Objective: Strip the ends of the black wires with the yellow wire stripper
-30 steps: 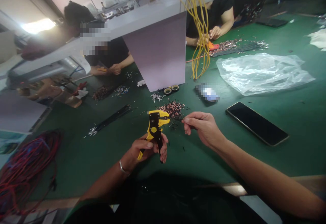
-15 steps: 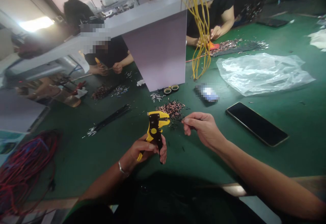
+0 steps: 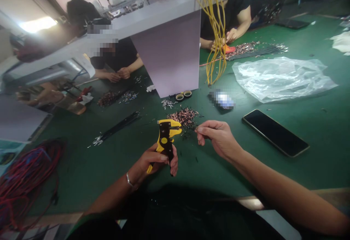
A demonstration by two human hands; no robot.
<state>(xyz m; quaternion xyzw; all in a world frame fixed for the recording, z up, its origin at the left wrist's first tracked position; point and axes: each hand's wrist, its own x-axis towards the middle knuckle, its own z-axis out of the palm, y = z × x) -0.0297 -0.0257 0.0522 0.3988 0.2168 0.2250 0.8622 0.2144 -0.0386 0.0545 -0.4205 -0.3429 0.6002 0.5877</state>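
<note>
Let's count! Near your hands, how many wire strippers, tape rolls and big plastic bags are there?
Wire strippers: 1
Tape rolls: 2
Big plastic bags: 1
Total: 4

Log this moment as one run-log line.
left hand: holds yellow-and-black wire stripper | right hand: pinched, held item unclear | nearest: pile of cut wire pieces

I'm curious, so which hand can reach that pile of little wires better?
Right, probably. The right hand sits beside the pile of little wires, while the left hand is busy gripping the yellow wire stripper.
</note>
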